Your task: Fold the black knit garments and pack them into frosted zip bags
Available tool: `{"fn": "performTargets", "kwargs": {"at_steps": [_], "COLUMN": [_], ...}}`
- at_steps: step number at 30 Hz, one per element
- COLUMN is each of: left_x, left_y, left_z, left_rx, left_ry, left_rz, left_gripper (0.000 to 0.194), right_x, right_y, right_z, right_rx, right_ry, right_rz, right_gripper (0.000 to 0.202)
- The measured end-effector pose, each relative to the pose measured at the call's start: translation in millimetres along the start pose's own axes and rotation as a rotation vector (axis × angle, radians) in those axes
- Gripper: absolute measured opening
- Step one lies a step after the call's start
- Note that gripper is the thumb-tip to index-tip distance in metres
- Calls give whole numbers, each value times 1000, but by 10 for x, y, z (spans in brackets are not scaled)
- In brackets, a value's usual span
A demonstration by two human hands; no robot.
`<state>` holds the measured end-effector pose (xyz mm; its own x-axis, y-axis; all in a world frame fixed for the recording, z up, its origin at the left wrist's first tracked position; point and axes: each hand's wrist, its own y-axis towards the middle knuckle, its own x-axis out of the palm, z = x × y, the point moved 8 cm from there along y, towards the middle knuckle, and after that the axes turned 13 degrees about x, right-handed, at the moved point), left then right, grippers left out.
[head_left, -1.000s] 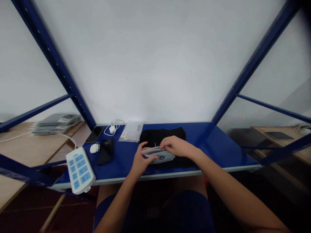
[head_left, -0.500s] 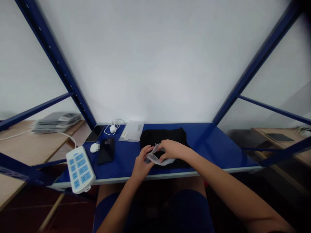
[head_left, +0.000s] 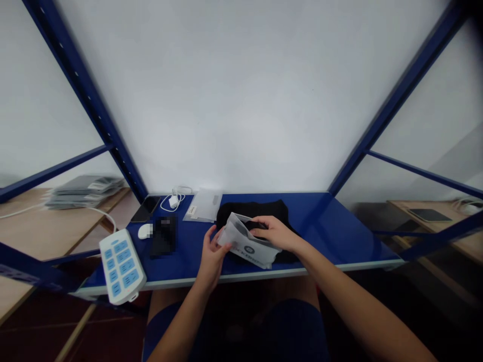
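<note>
A frosted plastic bag (head_left: 241,242) with dark printing is tilted over the front of the desk, its mouth gaping up and to the right. My left hand (head_left: 213,254) grips the bag's left end, thumb on the near side. At the mouth, my right hand (head_left: 273,232) has thumb and fingers closed around a piece of black cloth (head_left: 257,225), partly inside the bag; its full shape is hidden. Behind the bag, a larger black cloth (head_left: 260,207) lies flat on the blue desk (head_left: 320,226).
Left of the cloth lie another frosted bag (head_left: 204,205), a white charger with cable (head_left: 173,201), a phone (head_left: 146,208), a white mouse (head_left: 145,231) and a dark, partly pixelated item (head_left: 164,239). A power strip (head_left: 123,266) overhangs the left front edge. Blue posts (head_left: 86,95) frame the desk.
The bag has turned so its printed side shows, and its mouth has lifted. My left hand has shifted slightly left, my right hand slightly right, with black cloth now showing at the mouth.
</note>
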<state>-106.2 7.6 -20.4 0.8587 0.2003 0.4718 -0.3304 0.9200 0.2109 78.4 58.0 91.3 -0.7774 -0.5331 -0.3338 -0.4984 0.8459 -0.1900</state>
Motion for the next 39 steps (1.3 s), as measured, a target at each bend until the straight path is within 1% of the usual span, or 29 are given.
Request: {"fn": "performTargets", "kwargs": {"at_steps": [2,3,5,7,8,9,11,14,15,17,19,21,23,24,26,27,28,30,31,33,35,36,37,39], "left_x": [47,94,238,379,417,422,334,45,-74,-313,-538,-666,-725,-732,-705,-682,-651,-554,-478,-328,-265,-273,-298,-334], "left_y": [-66,-108,-209,-306,-332,-336,-278,-42,81,399,817,1288,1732,1919,2183,2254,2285,2245,2186,2035,1910,1877,1866,1890], "left_z": [-37,-55,-103,-145,-150,-144,-110,-6,47,176,367,582,735,783,808,795,768,671,594,362,97,-10,-85,-122], "left_rx": [-38,-60,-128,-200,-216,-218,-195,-127,-98,-45,42,158,232,258,295,312,331,386,429,473,431,389,345,315], "left_ry": [-46,-59,-62,-43,-29,-14,20,101,142,257,420,599,812,958,1239,1329,1383,1404,1417,1449,1478,1486,1485,1474], "left_rz": [13,-2,-93,-196,-225,-229,-187,-107,-84,-47,2,-9,-62,-104,-199,-228,-244,-266,-306,-448,-585,-621,-630,-611], "left_gripper": [86,81,66,52,48,46,46,56,61,70,77,79,72,67,61,60,59,57,55,50,49,50,51,51], "right_x": [27,42,81,123,119,75,-124,-515,-628,-794,-853,-811,-721,-677,-625,-616,-614,-602,-583,-529,-474,-453,-441,-469], "right_y": [-32,-50,-82,-99,-103,-111,-156,-295,-350,-467,-550,-536,-455,-405,-311,-270,-231,-142,-91,6,84,115,142,170], "right_z": [104,151,242,330,372,420,537,791,897,1115,1273,1321,1289,1257,1183,1150,1124,1086,1069,1026,960,916,864,765], "right_rx": [61,84,127,168,176,171,118,36,47,119,200,234,232,223,208,206,210,220,221,214,206,199,188,149], "right_ry": [235,342,507,593,620,655,760,923,952,965,927,847,745,688,547,468,388,256,211,165,173,192,215,257], "right_rz": [13,34,84,127,160,218,395,655,726,861,940,912,838,805,773,774,780,769,745,690,648,629,609,575], "right_gripper": [33,36,40,41,41,41,43,49,51,53,54,51,47,46,48,50,52,53,52,47,45,46,48,52]}}
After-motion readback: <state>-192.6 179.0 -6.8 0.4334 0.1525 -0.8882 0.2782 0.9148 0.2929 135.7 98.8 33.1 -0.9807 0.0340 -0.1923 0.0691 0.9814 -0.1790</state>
